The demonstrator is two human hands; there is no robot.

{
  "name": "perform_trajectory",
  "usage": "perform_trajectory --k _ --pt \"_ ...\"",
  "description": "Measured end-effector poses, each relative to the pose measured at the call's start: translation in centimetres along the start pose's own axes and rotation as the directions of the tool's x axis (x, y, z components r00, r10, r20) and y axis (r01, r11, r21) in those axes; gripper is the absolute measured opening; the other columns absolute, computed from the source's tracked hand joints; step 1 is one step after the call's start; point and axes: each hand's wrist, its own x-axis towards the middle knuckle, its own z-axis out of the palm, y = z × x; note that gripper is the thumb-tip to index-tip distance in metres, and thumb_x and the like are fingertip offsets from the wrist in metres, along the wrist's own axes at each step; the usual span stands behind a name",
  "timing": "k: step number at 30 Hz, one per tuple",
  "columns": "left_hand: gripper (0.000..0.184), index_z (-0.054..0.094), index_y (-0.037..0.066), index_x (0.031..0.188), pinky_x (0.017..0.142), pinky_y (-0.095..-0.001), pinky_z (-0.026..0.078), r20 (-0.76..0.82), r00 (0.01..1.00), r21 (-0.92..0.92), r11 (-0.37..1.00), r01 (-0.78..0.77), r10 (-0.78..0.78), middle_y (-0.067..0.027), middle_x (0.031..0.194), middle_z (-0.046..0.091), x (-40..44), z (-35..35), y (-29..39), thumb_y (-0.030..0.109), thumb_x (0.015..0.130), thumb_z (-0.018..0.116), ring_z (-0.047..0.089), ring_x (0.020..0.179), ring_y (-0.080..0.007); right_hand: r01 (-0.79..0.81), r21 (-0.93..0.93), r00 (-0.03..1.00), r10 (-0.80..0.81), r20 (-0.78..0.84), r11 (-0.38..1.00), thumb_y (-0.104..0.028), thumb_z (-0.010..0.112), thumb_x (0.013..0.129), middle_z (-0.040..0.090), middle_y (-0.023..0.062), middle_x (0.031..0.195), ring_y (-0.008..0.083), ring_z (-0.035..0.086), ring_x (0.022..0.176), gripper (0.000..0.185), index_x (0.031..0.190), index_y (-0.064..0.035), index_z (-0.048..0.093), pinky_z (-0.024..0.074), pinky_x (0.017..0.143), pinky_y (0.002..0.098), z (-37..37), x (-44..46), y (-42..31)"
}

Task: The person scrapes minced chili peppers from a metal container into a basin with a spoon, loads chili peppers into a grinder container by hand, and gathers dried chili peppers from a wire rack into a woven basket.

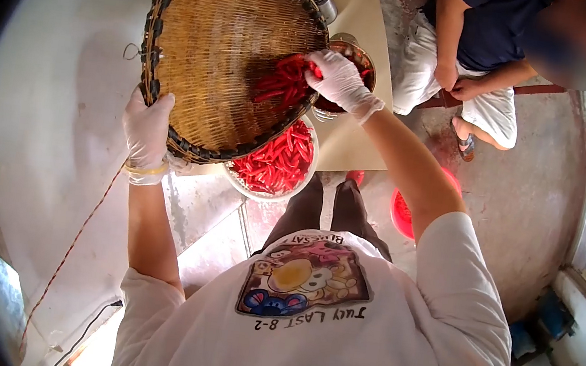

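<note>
My left hand (146,127), in a thin clear glove, grips the dark-bound rim of a woven bamboo basket (214,49), which is tilted. A small pile of red chili peppers (281,83) lies at the basket's right lip. My right hand (339,79), gloved too, is closed at that lip, with red chili showing between its fingers. Partly hidden beneath this hand stands a round pot (366,67) with dark reddish contents. Below the basket, a white basin (314,158) holds many more red chilies, its far side covered by the basket.
A pale tabletop (356,147) carries the pot and a metal canister (321,0). Another person (470,51) sits at upper right, hands together near the lap. On the floor stands a red plastic basin (400,212). A twisted cord (74,240) hangs at left.
</note>
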Motion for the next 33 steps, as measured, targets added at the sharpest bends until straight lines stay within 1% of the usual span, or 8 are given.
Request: perform_trajectory --k 3,4,9,10,12,15,25,33 --pt "0.031 0.059 -0.005 0.110 0.082 -0.0286 0.046 0.009 1.000 0.048 0.999 -0.007 0.007 -0.0089 0.101 0.067 0.1 -0.1 0.4 0.005 0.081 0.061 0.060 0.086 -0.0167 -0.116 0.123 0.993 0.119 -0.022 0.986 -0.027 0.064 0.077 0.064 0.0142 0.092 0.0334 0.061 0.089 0.031 0.102 -0.0096 0.062 0.0512 0.076 0.0423 -1.0 -1.0 2.2" --pt "0.031 0.059 -0.005 0.110 0.082 -0.0287 0.046 0.018 1.000 0.038 0.999 -0.016 0.016 -0.0088 0.100 0.067 0.1 -0.2 0.4 0.006 0.081 0.061 0.060 0.086 -0.0169 -0.199 0.070 0.977 0.193 0.093 0.977 -0.028 0.065 0.077 0.063 0.0126 0.098 0.0324 0.061 0.092 0.033 0.105 -0.0106 0.062 0.0502 0.079 0.0429 -2.1 -1.2 2.3" --pt "0.030 0.059 -0.005 0.110 0.083 -0.0289 0.046 0.009 0.999 0.076 0.996 -0.037 0.036 -0.0084 0.100 0.067 -0.3 -0.3 1.4 0.005 0.081 0.060 0.060 0.087 -0.0169 -0.003 -0.168 0.997 0.017 0.078 0.986 -0.034 0.066 0.075 0.057 0.0072 0.120 0.0313 0.050 0.115 0.044 0.114 -0.0160 0.061 0.0403 0.094 0.0500 -2.4 -1.1 1.9" --pt "0.030 0.059 -0.005 0.110 0.083 -0.0287 0.046 0.005 0.999 0.089 0.996 -0.033 0.033 -0.0083 0.100 0.067 -0.5 -0.3 1.8 0.005 0.082 0.060 0.060 0.087 -0.0167 0.016 -0.215 0.990 0.014 0.138 0.977 -0.033 0.069 0.073 0.054 0.0113 0.125 0.0352 0.047 0.119 0.048 0.117 -0.0160 0.059 0.0373 0.099 0.0509 -2.9 -0.6 -0.2" --pt "0.030 0.059 -0.005 0.110 0.083 -0.0284 0.046 0.009 0.999 0.071 0.997 -0.033 0.033 -0.0082 0.100 0.067 -0.5 -0.3 2.0 0.005 0.082 0.060 0.060 0.087 -0.0165 0.174 -0.158 0.972 -0.144 0.186 0.972 -0.039 0.071 0.071 0.048 0.0132 0.132 0.0365 0.042 0.124 0.057 0.122 -0.0158 0.057 0.0318 0.103 0.0517 -1.2 0.4 -2.1" --pt "0.030 0.059 -0.005 0.111 0.084 -0.0281 0.046 0.017 0.999 0.032 0.999 -0.044 0.044 -0.0080 0.101 0.067 -0.6 -0.4 2.3 0.005 0.082 0.061 0.060 0.087 -0.0160 0.159 -0.122 0.965 -0.128 0.229 0.980 -0.050 0.073 0.069 0.045 0.0158 0.134 0.0351 0.039 0.126 0.070 0.127 -0.0157 0.055 0.0283 0.106 0.0501 0.1 1.5 -5.9" --pt "0.031 0.060 -0.005 0.111 0.084 -0.0275 0.046 -0.027 0.997 0.045 0.997 -0.067 0.069 -0.0077 0.101 0.067 -0.8 0.0 2.9 0.004 0.081 0.061 0.061 0.088 -0.0154 0.185 -0.172 0.946 -0.128 0.297 0.968 -0.037 0.067 0.072 0.056 0.0078 0.107 0.0277 0.052 0.105 0.037 0.102 -0.0153 0.063 0.0395 0.087 0.0455 0.3 2.6 -4.1" --pt "0.032 0.061 -0.003 0.111 0.083 -0.0278 0.047 -0.061 0.994 0.098 0.992 -0.082 0.088 -0.0080 0.099 0.068 -0.8 0.7 2.7 0.005 0.081 0.062 0.061 0.086 -0.0155 0.111 -0.274 0.956 -0.027 0.294 0.955 -0.032 0.065 0.071 0.060 0.0067 0.097 0.0254 0.055 0.099 0.033 0.099 -0.0144 0.065 0.0414 0.079 0.0443 -1.2 2.5 -3.1"
